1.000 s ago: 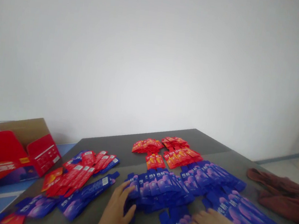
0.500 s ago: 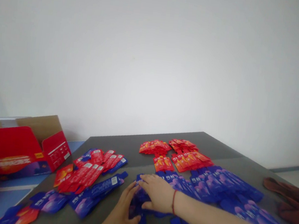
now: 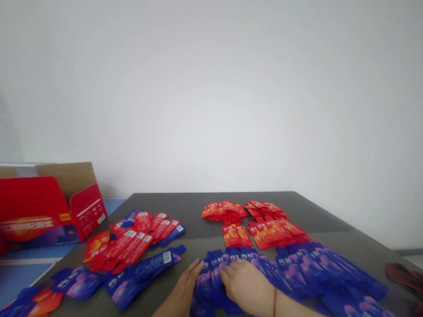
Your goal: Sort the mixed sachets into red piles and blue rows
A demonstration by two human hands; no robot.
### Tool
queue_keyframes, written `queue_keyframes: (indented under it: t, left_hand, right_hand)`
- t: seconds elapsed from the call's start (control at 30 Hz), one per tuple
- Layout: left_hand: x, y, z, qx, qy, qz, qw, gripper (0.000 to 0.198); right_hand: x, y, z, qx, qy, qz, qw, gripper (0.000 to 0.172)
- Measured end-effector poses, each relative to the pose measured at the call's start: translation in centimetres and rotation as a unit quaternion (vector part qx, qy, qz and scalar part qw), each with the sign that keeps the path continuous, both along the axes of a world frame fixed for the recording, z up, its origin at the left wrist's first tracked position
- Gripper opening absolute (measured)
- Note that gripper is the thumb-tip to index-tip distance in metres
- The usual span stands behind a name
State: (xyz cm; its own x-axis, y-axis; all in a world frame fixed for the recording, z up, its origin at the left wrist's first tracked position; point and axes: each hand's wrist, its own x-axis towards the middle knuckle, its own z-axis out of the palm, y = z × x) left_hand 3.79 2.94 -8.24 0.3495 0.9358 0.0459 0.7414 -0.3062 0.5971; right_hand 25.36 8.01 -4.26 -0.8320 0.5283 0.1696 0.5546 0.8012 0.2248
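Note:
My left hand (image 3: 182,301) stands at the near left edge of a row of blue sachets (image 3: 208,281). Its fingers are stretched out and the thumb is apart, with nothing held. Over the same row bends my right hand (image 3: 249,289), a thin red cord round its wrist. Its fingers curl down onto a blue sachet and look closed on its edge; the fingertips are partly hidden. More blue sachets (image 3: 310,266) lie overlapped in rows to the right. Behind them are fanned orange-red sachets (image 3: 274,233) and two stacks of the same kind (image 3: 224,210).
Mixed red sachets (image 3: 129,246) and blue sachets (image 3: 143,273) lie loosely on the left of the dark table (image 3: 179,198). An open red carton (image 3: 28,208) stands beyond the table's left edge. Brown cloth-like things (image 3: 415,284) lie at the right edge.
My right hand has shifted right, and its fingers, flat on the sachets before, are now curled. More blue sachet fronts show between my hands. The view has turned slightly left.

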Motion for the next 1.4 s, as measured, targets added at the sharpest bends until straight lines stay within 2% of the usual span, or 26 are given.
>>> queue_keyframes:
  t: [0.17, 0.33, 0.43, 0.57, 0.7, 0.87, 1.07, 1.27, 1.33, 1.4]
  left_hand:
    - [0.4, 0.7, -0.3, 0.003, -0.007, -0.020, 1.000, 0.102]
    - [0.3, 0.6, -0.6, -0.013, -0.009, -0.011, 1.000, 0.099]
    - [0.0, 0.5, -1.0, 0.003, -0.024, -0.009, 1.000, 0.093]
    - [-0.1, 0.7, -1.5, 0.031, -0.009, -0.001, 0.999, 0.097]
    - [0.3, 1.1, -1.5, 0.039, -0.006, 0.020, 0.999, 0.101]
    - [0.8, 0.9, -0.7, 0.009, 0.034, 0.022, 0.999, 0.096]
    - [1.1, 0.8, -0.1, 0.001, 0.077, -0.021, 0.997, 0.085]
    - [0.9, 1.0, -1.3, 0.034, 0.038, -0.015, 0.999, 0.088]
    - [0.5, 1.1, -1.3, 0.058, 0.000, -0.026, 0.998, 0.081]
    - [-0.2, 1.5, -0.5, 0.086, -0.021, -0.001, 0.996, 0.061]
  right_hand:
    - [1.2, -1.0, 0.1, -0.067, 0.059, -0.004, 0.996, 0.026]
    - [1.8, -0.6, -0.3, -0.128, 0.134, -0.024, 0.982, 0.053]
    - [2.1, -0.7, -0.9, -0.151, 0.157, -0.027, 0.976, 0.061]
    - [2.6, -0.8, -0.5, -0.171, 0.167, -0.014, 0.971, 0.060]
    - [3.0, 0.5, 0.8, -0.187, 0.203, -0.019, 0.961, 0.052]
    - [2.8, 2.4, 1.0, -0.232, 0.172, -0.075, 0.954, 0.067]
    - [2.8, 1.2, 0.3, -0.270, 0.138, -0.080, 0.950, 0.074]
    - [2.9, 0.5, 0.5, -0.255, 0.147, -0.071, 0.953, 0.073]
    - [2.9, 0.6, 0.3, -0.254, 0.146, -0.074, 0.953, 0.072]
    - [3.0, 0.7, 0.3, -0.256, 0.141, -0.075, 0.953, 0.072]
